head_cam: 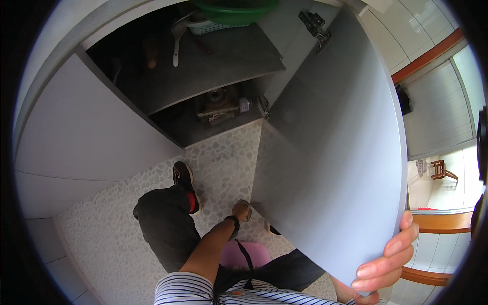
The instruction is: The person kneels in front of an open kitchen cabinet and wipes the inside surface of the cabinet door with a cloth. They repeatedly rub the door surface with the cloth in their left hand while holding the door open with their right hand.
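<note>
My right hand (389,257) grips the free edge of an open grey cabinet door (328,164), its fingers curled around the panel's outer side. Low over the floor, my left hand (239,210) holds a small shiny looped object (248,211) near the door's lower edge; what it is I cannot tell. A dark band (233,222) circles my left wrist. The door hangs from a metal hinge (315,28) at the top of the cabinet. Inside, the upper shelf (228,65) bears a white ladle-like utensil (176,47), a white perforated basket (209,27) and a green plastic basin (238,13).
A portable gas stove (217,101) and a small container (244,104) stand in the lower compartment. A closed cabinet panel (84,126) rises at left. Beneath me is a pink stool (251,254) on the pebble-patterned floor (225,160). A wooden chair (440,169) shows beyond the opening at right.
</note>
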Motion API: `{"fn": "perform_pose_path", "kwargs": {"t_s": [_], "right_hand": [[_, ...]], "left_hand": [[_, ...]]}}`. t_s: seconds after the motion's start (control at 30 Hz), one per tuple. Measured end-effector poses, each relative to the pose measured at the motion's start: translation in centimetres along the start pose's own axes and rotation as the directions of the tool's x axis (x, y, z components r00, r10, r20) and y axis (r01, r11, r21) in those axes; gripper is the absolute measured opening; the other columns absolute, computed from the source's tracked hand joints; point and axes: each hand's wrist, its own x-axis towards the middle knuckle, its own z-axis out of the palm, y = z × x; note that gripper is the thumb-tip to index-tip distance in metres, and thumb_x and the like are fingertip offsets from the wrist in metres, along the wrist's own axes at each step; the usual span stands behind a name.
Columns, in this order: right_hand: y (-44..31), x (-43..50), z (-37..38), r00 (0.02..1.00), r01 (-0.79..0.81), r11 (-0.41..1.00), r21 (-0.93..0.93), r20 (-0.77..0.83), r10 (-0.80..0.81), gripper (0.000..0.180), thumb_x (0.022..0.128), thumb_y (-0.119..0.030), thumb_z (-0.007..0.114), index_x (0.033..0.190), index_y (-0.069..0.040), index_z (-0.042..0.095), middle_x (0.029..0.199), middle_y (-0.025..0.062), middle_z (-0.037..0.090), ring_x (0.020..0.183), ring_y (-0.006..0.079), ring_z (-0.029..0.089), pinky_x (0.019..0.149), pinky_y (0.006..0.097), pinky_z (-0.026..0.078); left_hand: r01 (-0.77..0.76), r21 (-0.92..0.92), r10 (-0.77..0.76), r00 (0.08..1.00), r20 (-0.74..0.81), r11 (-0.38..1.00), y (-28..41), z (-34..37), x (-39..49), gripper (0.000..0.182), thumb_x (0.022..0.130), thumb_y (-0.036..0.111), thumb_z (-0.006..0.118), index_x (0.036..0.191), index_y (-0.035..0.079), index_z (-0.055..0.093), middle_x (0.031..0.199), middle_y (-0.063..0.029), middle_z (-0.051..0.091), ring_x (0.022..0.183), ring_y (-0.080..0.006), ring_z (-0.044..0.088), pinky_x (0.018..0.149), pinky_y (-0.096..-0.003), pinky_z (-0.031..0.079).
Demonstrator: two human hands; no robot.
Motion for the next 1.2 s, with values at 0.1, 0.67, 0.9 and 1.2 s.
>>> {"fn": "perform_pose_path", "kwargs": {"t_s": [0.1, 0.67, 0.9, 1.2], "right_hand": [[-0.4, 0.5, 1.2, 0.998, -0.033, 0.999, 0.015, 0.045, 0.032, 0.039, 0.095, -0.050, 0.043, 0.061, -0.032, 0.050, 0.074, -0.0158, 0.053, 0.104, 0.0054, 0.043, 0.110, 0.0349, 0.023], [-0.7, 2.8, -0.9, 0.934, 0.055, 0.998, 0.043, 0.351, -0.067, 0.041, 0.096, -0.046, 0.041, 0.085, -0.015, 0.065, 0.092, -0.0007, 0.068, 0.098, 0.0235, 0.056, 0.100, 0.0449, 0.035], [0.2, 2.4, -0.6, 0.958, 0.137, 0.977, 0.165, 0.227, -0.173, 0.033, 0.091, -0.037, 0.048, 0.085, -0.009, 0.066, 0.093, 0.0053, 0.069, 0.093, 0.0280, 0.059, 0.094, 0.0486, 0.038], [-0.5, 2.1, -0.2, 0.980, 0.106, 0.983, 0.148, 0.152, -0.129, 0.038, 0.092, -0.039, 0.048, 0.105, -0.006, 0.059, 0.111, 0.0163, 0.060, 0.101, 0.0327, 0.055, 0.096, 0.0515, 0.039]], "left_hand": [[0.422, -0.573, -0.447, 0.888, 0.107, 0.702, -0.2, -1.4, 0.1, 0.029, 0.092, 0.018, 0.059, 0.114, -0.001, 0.064, 0.103, -0.0170, 0.067, 0.086, -0.0316, 0.066, 0.070, -0.0462, 0.052], [0.060, -0.207, -0.111, 0.963, -0.244, 0.977, 6.7, -13.2, -5.0, 0.033, 0.092, 0.024, 0.061, 0.116, 0.001, 0.061, 0.104, -0.0191, 0.066, 0.090, -0.0342, 0.066, 0.080, -0.0418, 0.055], [-0.292, -0.943, -0.082, 0.948, -0.307, 0.163, 17.9, -24.8, -13.7, 0.032, 0.096, 0.023, 0.058, 0.116, -0.003, 0.059, 0.102, -0.0102, 0.066, 0.090, -0.0201, 0.065, 0.077, -0.0316, 0.053], [-0.874, -0.486, 0.244, 0.467, -0.850, -0.021, 32.1, -33.6, -33.2, 0.031, 0.102, 0.021, 0.052, 0.127, 0.003, 0.048, 0.113, -0.0050, 0.060, 0.102, -0.0099, 0.056, 0.089, -0.0265, 0.046]]}}
